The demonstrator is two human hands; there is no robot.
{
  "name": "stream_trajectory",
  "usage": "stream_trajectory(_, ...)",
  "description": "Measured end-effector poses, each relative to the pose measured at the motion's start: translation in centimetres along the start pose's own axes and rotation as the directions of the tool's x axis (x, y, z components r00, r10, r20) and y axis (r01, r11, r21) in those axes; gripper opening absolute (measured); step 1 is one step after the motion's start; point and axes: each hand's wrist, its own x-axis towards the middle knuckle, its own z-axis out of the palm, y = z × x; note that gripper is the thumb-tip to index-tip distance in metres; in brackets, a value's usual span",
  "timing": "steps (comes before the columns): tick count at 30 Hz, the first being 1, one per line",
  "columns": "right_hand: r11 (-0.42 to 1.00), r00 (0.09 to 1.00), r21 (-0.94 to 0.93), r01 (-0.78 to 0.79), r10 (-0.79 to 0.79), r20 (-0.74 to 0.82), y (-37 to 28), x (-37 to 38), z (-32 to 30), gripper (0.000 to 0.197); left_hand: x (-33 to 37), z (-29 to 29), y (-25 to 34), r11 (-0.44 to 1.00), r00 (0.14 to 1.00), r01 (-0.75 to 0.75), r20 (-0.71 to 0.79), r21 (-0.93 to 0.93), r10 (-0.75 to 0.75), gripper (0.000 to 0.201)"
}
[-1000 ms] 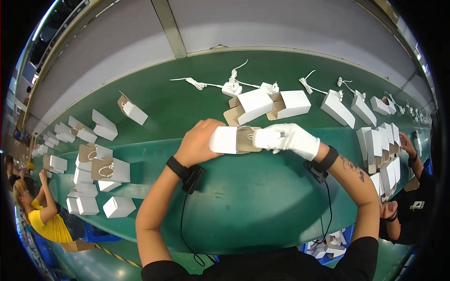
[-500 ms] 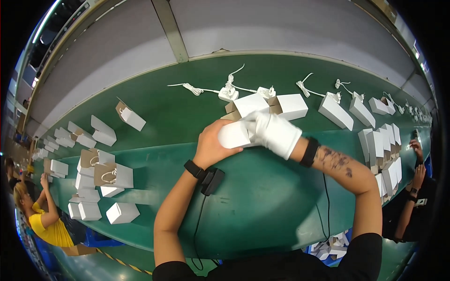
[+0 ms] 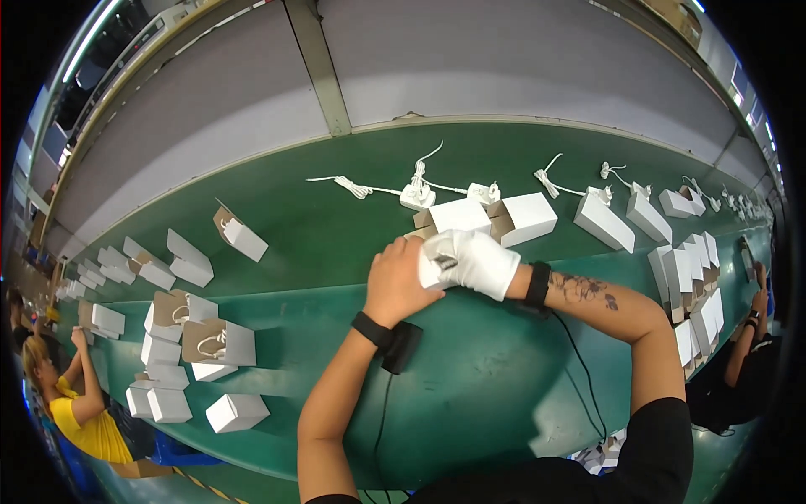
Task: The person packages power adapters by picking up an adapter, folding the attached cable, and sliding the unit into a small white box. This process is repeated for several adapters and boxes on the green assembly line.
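My bare left hand [image 3: 398, 281] is wrapped round a small white box [image 3: 431, 270] from its left side, just above the green table. My right hand [image 3: 480, 262], in a white glove, has its fingers closed at the right side of the same box. A greyish detail shows by the gloved fingertips, too small to make out. Right behind my hands lie two white open-ended boxes, one [image 3: 460, 217] partly covered by my left hand and another [image 3: 531, 218] to its right. White power adapters [image 3: 417, 197] with bundled cables lie beyond them.
Several open boxes with white cables [image 3: 227, 343] stand on the left, beside a closed white box [image 3: 238, 412]. Stacked white boxes [image 3: 693, 273] line the right. A person in yellow [image 3: 88, 424] works at far left, another person [image 3: 747, 370] at far right. A black cable [image 3: 579, 353] hangs from my right wrist.
My right hand has turned and moved slightly left, its fingers now closer over the box. My left hand stays round the box. The whole view has shifted slightly.
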Motion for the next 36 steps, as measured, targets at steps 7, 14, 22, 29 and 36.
stream_trajectory(7,0.799,0.931,-0.545,0.252,-0.046,0.363,-4.1,7.3,-3.8,0.010,1.2,0.6,-4.3,0.798,0.943,0.015,-0.257,-0.603,-0.213,0.066)
stream_trajectory(14,0.878,0.870,-0.291,0.380,-0.446,-0.209,0.7,9.4,-5.8,0.016,-0.6,-1.5,-10.6,0.682,0.857,0.032,-0.331,-0.731,-0.395,0.060)
stream_trajectory(22,0.595,0.772,-0.734,-0.327,0.616,0.155,8.6,7.0,-8.2,0.033,3.4,-5.9,-5.5,0.991,0.571,-0.051,-0.811,0.122,0.129,0.054)
stream_trajectory(29,0.682,0.850,-0.526,-0.508,0.495,-0.180,3.9,4.6,-12.7,0.029,10.5,3.8,-7.8,0.883,0.993,-0.067,-0.052,0.464,0.103,0.051)
stream_trajectory(36,0.905,0.860,-0.131,-0.404,0.327,-0.392,-6.1,-12.4,-20.0,0.041,11.3,0.1,-6.1,0.984,0.965,0.121,-0.249,0.128,-0.086,0.046)
